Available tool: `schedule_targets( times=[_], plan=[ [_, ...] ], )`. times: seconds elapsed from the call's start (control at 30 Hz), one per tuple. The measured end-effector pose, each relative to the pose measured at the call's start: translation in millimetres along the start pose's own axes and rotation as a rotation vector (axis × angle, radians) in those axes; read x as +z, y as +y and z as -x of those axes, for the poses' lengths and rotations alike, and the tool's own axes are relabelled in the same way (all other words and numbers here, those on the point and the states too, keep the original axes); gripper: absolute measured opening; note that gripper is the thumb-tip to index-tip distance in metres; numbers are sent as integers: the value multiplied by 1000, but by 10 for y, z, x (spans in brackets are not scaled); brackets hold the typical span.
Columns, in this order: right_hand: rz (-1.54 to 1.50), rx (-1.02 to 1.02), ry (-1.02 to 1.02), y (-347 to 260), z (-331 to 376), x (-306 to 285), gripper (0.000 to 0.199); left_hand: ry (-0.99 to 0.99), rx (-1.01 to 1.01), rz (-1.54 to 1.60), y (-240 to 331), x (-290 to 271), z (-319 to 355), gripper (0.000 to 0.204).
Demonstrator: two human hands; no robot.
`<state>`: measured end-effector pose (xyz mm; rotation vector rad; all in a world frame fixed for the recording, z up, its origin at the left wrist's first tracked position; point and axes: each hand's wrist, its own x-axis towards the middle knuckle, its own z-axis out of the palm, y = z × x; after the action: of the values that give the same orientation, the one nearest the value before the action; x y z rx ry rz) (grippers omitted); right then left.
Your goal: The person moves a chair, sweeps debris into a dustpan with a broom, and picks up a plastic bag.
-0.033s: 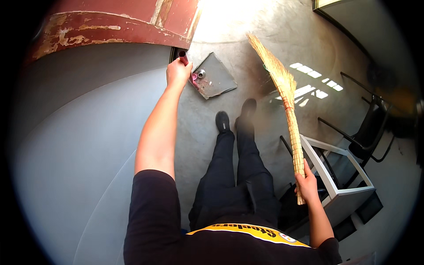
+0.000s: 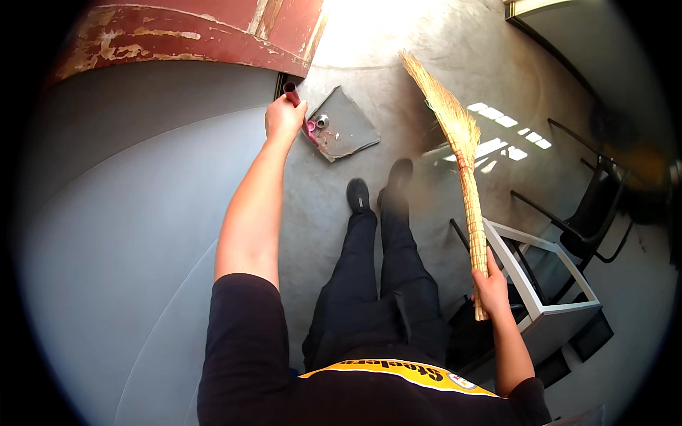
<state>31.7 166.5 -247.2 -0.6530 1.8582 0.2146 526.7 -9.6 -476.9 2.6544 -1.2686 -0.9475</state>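
Observation:
My left hand is wrapped round the dark red tube handle of a dustpan. Down at floor level its grey pan carries a small metallic ring-shaped piece, a pink round piece and some crumbs of debris. A straw broom is in my right hand, gripped near the lower end of its bound handle. The broom's bristles fan out toward the far side, to the right of the pan and apart from it.
A red door with peeling paint stands at the far left, beside a grey-blue wall. To my right are a white-framed cabinet and a black chair. My shoes are on the concrete floor, just nearer than the pan.
The broom and my right hand have shifted slightly forward. My left hand and the dustpan have moved a touch to the left.

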Motion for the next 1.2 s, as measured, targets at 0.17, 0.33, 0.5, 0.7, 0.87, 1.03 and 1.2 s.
schedule_targets(
  times=[0.17,0.33,0.5,0.7,0.87,1.03,1.2],
  plan=[
    [119,13,-45,-93,-149,647,72,9,-69,15,-290,-37,26,29],
    [174,75,-228,-22,326,868,72,30,-39,1,-278,23,-24,33],
    [-27,118,-254,295,983,638,71,42,6,3,-263,-29,50,29],
    [-38,83,-124,447,988,321,75,22,-61,108,-553,-73,349,29],
    [-59,-35,-74,231,408,193,72,90,-111,134,-893,-151,872,29],
    [48,-196,-10,57,-22,242,72,191,-119,152,-1512,-82,1494,31],
    [219,-238,-19,-59,-203,534,73,232,-253,103,-1934,32,1850,32]
  ],
)
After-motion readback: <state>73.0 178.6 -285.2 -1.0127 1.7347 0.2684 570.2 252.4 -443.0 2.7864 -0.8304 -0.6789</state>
